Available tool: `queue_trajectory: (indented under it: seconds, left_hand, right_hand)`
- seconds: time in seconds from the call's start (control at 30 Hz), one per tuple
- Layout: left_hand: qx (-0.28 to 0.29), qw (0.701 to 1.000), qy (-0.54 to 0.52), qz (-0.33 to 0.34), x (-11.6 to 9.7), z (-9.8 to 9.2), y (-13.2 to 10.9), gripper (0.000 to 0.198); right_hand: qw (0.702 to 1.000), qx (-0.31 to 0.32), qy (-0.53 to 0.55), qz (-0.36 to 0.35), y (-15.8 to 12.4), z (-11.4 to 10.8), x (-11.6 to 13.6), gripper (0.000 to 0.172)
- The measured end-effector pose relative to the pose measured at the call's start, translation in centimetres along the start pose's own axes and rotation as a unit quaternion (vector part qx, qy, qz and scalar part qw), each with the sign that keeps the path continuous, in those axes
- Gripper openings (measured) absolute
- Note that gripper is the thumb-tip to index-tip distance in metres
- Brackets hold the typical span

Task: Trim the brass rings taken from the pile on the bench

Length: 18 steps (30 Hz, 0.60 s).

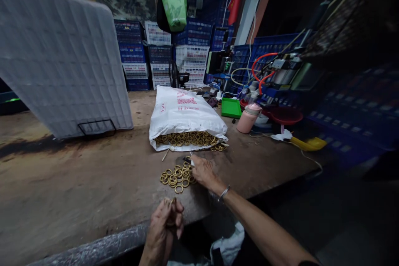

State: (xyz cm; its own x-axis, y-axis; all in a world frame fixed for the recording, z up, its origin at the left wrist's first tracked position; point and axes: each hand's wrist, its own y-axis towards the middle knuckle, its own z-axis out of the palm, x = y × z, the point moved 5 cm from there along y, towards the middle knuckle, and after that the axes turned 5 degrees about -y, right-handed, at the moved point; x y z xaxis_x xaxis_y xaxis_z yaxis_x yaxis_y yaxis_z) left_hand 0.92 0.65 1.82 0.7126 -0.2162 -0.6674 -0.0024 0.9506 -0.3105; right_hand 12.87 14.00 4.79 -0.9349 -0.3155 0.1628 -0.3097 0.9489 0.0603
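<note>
A small pile of brass rings (179, 173) lies loose on the wooden table. My left hand (165, 223) is low at the table's front edge, its fingers pinched together; a bit of brass colour shows at the fingertips, like a ring, mostly hidden. At the right side of the pile is my right hand (204, 171), wearing a bracelet. Its fingers are closed around something small, dark and whitish, whose kind I cannot make out. Just behind the pile, a white plastic sack (187, 110) lies on its side, its mouth facing me and full of more brass rings.
A padded white panel (71, 58) stands upright at the left on the table (93, 183). To the right are a green tray (231, 108), a pink bottle (248, 118), a yellow scoop (308, 144) and a red dish (285, 115). Stacked crates (193, 56) fill the back.
</note>
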Motion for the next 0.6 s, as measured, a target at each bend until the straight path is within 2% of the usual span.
queue_trajectory:
  seconds: [0.13, 0.23, 0.37, 0.43, 0.6]
  left_hand:
    - [-0.038, 0.999, -0.011, -0.032, 0.7, -1.5, 1.2, 0.031]
    - [-0.039, 0.997, -0.040, -0.052, 1.2, -2.2, 1.7, 0.030]
    - [-0.056, 0.992, -0.085, -0.074, 1.1, -2.4, 1.7, 0.035]
    - [-0.072, 0.989, -0.100, -0.080, 0.9, -2.4, 1.7, 0.030]
    - [-0.074, 0.990, -0.090, -0.081, 0.6, -2.6, 2.1, 0.025]
  right_hand:
    - [0.999, 0.002, -0.018, 0.043, 3.0, 0.5, -1.4, 0.019]
    - [0.998, 0.018, -0.025, 0.062, 4.3, 1.6, -2.0, 0.022]
    - [0.997, 0.029, -0.024, 0.065, 5.2, 2.6, -2.2, 0.024]
    - [0.997, 0.032, -0.022, 0.063, 5.4, 2.8, -2.2, 0.023]
    - [0.998, 0.024, -0.014, 0.047, 5.3, 2.1, -1.9, 0.020]
